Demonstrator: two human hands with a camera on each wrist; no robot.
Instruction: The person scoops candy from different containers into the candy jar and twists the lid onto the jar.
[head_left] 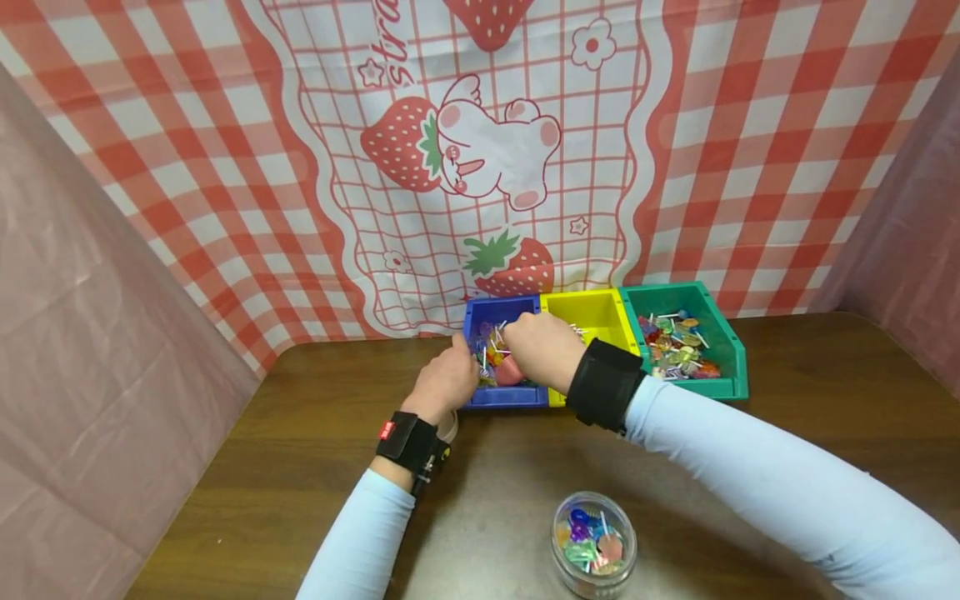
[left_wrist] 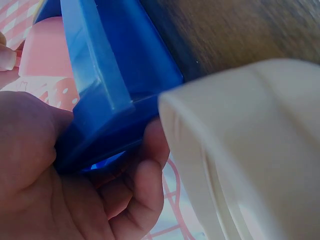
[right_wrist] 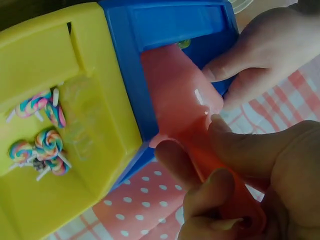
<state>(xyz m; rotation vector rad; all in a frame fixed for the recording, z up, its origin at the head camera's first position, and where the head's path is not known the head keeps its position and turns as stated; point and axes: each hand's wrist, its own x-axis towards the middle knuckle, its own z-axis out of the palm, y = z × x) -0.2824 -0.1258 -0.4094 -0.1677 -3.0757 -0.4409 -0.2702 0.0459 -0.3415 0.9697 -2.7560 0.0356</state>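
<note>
Both hands at the blue bin, pink scoop inside.

The left hand [head_left: 444, 382] grips the near left corner of the blue bin [head_left: 501, 397], fingers [left_wrist: 145, 195] curled around its wall. The right hand [head_left: 542, 350] clasps the handle of a pink scoop [right_wrist: 182, 97], whose blade lies inside the blue bin among lollipops. The blue bin stands on the bench [head_left: 300, 450], touching the yellow bin [head_left: 596, 312]; the green bin [head_left: 731, 354] adjoins that. A round clear container [head_left: 595, 543] of lollipops stands nearer the person.
</note>
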